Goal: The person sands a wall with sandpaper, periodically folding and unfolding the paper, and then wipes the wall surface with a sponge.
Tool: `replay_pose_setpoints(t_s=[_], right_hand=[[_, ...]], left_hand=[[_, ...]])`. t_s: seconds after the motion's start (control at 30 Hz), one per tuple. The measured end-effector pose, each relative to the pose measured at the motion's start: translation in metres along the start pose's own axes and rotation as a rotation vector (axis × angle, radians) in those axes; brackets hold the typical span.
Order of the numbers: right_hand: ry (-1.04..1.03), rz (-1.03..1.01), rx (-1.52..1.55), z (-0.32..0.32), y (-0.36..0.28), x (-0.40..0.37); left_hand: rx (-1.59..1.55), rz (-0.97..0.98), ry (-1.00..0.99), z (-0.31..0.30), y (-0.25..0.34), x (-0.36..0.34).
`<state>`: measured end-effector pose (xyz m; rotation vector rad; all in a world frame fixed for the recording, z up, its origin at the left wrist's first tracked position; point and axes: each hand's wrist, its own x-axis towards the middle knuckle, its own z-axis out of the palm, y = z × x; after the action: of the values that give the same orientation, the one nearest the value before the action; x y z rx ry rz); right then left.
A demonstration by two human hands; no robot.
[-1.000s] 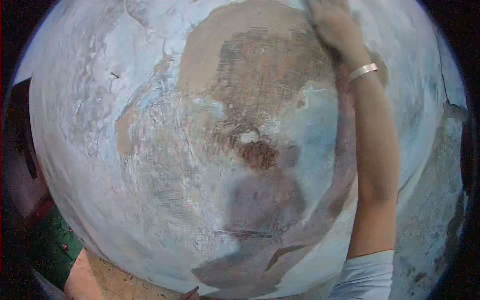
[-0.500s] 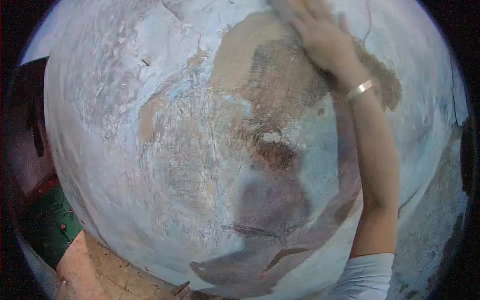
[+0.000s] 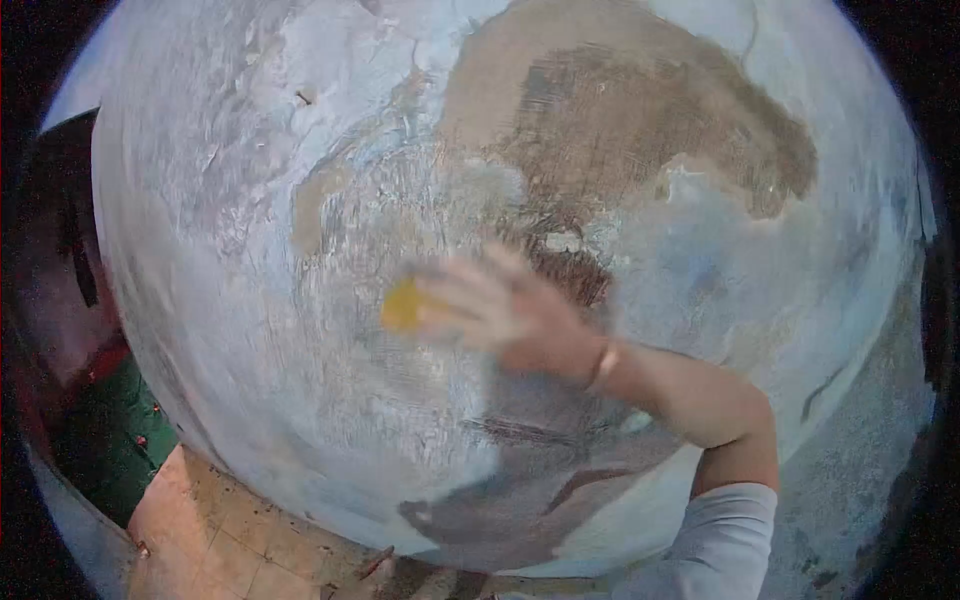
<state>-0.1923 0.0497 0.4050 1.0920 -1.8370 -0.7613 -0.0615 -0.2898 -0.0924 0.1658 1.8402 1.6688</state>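
Observation:
My right hand (image 3: 500, 310) is pressed on the middle of a large wall (image 3: 230, 330), its fingers pointing left and blurred by motion. Under the fingertips shows a flat yellow piece (image 3: 401, 304); its kind is too smeared to make out. The wall is whitish and rough, bulging in the wide lens. Above the hand spreads a brown patch (image 3: 610, 120) of bare or damp plaster, and scratch marks surround the hand. A shadow darkens the wall below. My left hand is not in view.
Tiled floor (image 3: 230, 550) runs along the wall's foot, with a small brownish object (image 3: 378, 562) on it. A green surface (image 3: 105, 440) lies at the left. Grey wall (image 3: 850, 500) continues on the right.
My right hand has swept from the top of the brown patch down and left to the wall's middle, bending at the elbow. The view has shifted slightly.

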Motion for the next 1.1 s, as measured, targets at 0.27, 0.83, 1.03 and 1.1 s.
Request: replay_pose_setpoints(t_s=[0.27,0.83,1.03,1.1], right_hand=[[0.394,0.902,-0.711,-0.140,0.171,-0.054],[-0.858,1.401,0.306,-0.034,-0.505,-0.286],[-0.802,2.298,0.335,-0.171,-0.691,-0.297],[-0.544,2.600,0.379,-0.207,-0.727,-0.274]], left_hand=[[-0.032,-0.050,0.088,-0.026,-0.031,-0.003],[0.291,-0.090,-0.388,0.058,0.043,-0.003],[0.548,-0.134,-0.562,0.067,0.059,-0.033],[0.622,-0.115,-0.581,0.065,0.060,-0.037]])
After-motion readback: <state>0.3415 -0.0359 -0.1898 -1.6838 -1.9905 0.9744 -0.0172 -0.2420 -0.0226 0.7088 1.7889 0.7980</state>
